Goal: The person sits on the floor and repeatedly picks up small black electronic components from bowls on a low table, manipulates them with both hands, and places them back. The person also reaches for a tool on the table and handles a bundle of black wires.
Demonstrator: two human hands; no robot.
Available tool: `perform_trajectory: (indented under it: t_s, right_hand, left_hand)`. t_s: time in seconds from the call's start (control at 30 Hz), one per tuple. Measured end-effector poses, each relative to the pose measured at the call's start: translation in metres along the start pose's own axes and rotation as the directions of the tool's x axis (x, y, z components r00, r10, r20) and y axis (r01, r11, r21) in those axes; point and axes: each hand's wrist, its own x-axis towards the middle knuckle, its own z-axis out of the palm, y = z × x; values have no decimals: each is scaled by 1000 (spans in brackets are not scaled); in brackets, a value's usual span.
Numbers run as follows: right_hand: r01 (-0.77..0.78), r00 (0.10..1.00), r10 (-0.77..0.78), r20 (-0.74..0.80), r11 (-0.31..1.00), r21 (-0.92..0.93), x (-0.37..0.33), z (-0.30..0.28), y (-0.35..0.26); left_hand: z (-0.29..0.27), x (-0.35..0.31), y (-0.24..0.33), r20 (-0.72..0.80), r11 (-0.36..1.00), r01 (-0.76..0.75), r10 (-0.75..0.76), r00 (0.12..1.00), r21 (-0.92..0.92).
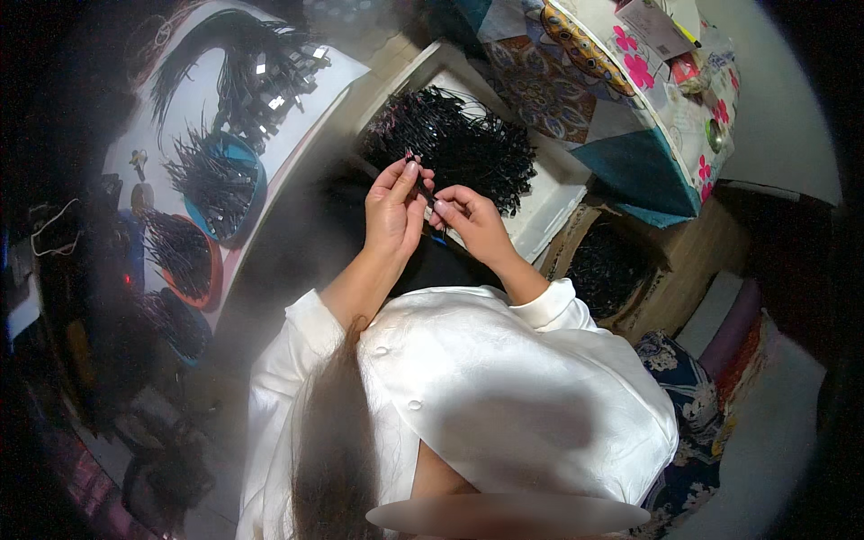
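In front of my chest, both hands are raised over the near edge of a white tray (560,216) heaped with short black cables (459,135). A thin dark cable (425,190) runs between my hands, with a small reddish tip showing above the left thumb. My left hand (394,205) is closed in a pinch on it, thumb against the fingers. The right hand (472,222) pinches the same cable lower down, just beside the left. The fingers cover most of the cable, so its ends are hard to make out.
On the white table at left lie black cables with silvery plugs (279,90), beside a blue bowl (252,184) and an orange bowl (214,270) of cables. A cardboard box (562,238) with dark cables stands right of the tray. Patterned cloth (585,90) covers a surface at far right.
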Motion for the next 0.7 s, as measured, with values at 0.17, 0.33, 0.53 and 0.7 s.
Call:
perform_trajectory:
  t_s: [0.17,0.33,0.53,0.7]
  right_hand:
    - [-47,997,38,60,987,150,4,-4,0]
    - [-18,990,16,-141,1000,-16,10,-27,-13]
    - [-90,979,31,-202,953,-289,55,-66,-1]
    - [-140,972,56,-226,917,-374,147,-45,81]
  left_hand:
    - [3,-1,2,-58,1000,-13,15,998,28]
    - [-1,-4,9,-90,977,40,-22,996,210]
    - [-22,-46,39,198,858,198,-323,926,474]
    - [-43,-86,68,114,797,201,-319,941,569]
